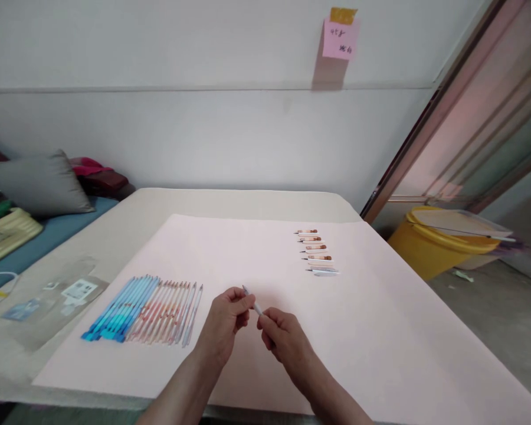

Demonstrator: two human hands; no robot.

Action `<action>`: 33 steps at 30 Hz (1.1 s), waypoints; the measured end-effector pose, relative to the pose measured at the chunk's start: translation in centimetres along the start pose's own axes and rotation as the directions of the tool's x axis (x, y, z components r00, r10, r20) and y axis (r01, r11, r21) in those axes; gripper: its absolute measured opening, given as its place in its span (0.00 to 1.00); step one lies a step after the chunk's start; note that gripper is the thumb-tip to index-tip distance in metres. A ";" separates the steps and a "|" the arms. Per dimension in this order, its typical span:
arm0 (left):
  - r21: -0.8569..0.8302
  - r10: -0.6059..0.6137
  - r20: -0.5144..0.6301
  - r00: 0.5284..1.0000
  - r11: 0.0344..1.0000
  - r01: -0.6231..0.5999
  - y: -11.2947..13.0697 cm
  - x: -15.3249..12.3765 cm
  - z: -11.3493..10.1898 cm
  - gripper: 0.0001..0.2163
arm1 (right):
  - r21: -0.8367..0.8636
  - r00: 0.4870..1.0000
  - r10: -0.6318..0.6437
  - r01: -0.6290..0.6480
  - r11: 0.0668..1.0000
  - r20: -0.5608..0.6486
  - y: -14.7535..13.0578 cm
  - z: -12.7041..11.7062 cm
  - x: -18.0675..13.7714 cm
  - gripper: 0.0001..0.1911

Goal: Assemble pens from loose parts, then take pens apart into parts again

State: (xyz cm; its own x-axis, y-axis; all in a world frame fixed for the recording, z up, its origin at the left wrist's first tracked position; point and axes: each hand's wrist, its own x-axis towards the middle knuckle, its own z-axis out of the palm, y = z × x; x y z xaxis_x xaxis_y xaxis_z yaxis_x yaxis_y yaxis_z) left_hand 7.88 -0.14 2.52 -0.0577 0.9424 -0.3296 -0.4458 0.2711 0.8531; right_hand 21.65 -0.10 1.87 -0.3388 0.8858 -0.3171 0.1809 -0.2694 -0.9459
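Both my hands meet over the pink sheet [371, 330] near its front edge. My left hand [225, 321] pinches the upper part of a thin pale pen [251, 299] between thumb and fingers. My right hand [283, 336] pinches the pen's lower end. To the left lies a tight row of pens [146, 310], blue ones at the left, pink and pale ones to their right. Farther back on the right, a short column of small pen pieces [317, 252] lies on the sheet.
A beige table [115, 230] carries the sheet; clear plastic wrappers with labels [57, 301] lie at its left. A grey cushion [39, 183] and a yellow case [4, 236] sit at far left. A yellow bin [429, 248] stands on the floor at right. A pink note [340, 38] hangs on the wall.
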 end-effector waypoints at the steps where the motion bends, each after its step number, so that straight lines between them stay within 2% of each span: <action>1: 0.010 -0.002 -0.011 1.000 1.000 0.002 0.0 0.0 0.0 0.09 | -0.006 1.000 -0.005 0.005 1.000 -0.001 0.0 0.0 0.0 0.10; 6: -0.044 -0.079 0.080 0.994 0.996 0.083 0.1 -0.1 0.2 0.13 | -0.022 1.000 -0.012 0.012 1.000 -0.012 0.0 -0.1 -0.1 0.10; 9: 0.013 0.010 0.046 0.999 1.000 -0.010 -0.1 -0.1 0.2 0.07 | -0.039 1.000 -0.018 0.018 0.999 0.000 0.2 -0.1 -0.1 0.10; 11: 0.053 0.045 0.016 0.999 0.998 -0.046 -0.2 0.0 0.1 0.07 | -0.040 1.000 -0.025 0.025 0.999 0.002 0.3 -0.1 0.0 0.10; 16: -0.066 -0.072 0.077 0.994 0.995 0.077 0.1 0.0 -0.1 0.12 | -0.028 1.000 -0.014 0.014 1.000 -0.009 0.1 -0.3 0.0 0.10; 21: -0.032 0.004 0.025 1.000 0.999 -0.003 0.2 0.1 -0.2 0.08 | -0.028 1.000 -0.018 0.018 0.999 0.014 -0.1 -0.3 -0.1 0.10; 26: -0.069 -0.065 0.073 0.995 0.995 0.070 0.1 0.1 -0.1 0.14 | -0.023 1.000 -0.011 0.011 1.000 0.000 0.1 -0.4 -0.1 0.10; 30: -0.060 -0.019 0.024 1.000 0.998 0.020 0.1 0.2 -0.1 0.08 | -0.031 1.000 -0.010 0.010 0.999 0.004 0.0 -0.3 -0.1 0.10; 33: -0.076 -0.063 0.028 0.998 0.995 0.065 0.2 0.2 -0.1 0.11 | -0.026 1.000 -0.008 0.008 1.000 0.001 -0.2 -0.3 -0.2 0.10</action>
State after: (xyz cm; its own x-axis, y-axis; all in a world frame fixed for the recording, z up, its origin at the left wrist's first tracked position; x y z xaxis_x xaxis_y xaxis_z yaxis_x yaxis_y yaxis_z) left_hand 7.74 0.04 2.58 -0.0047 0.9287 -0.3708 -0.5155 0.3156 0.7967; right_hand 21.99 -0.12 2.13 -0.3415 0.8875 -0.3093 0.2024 -0.2520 -0.9463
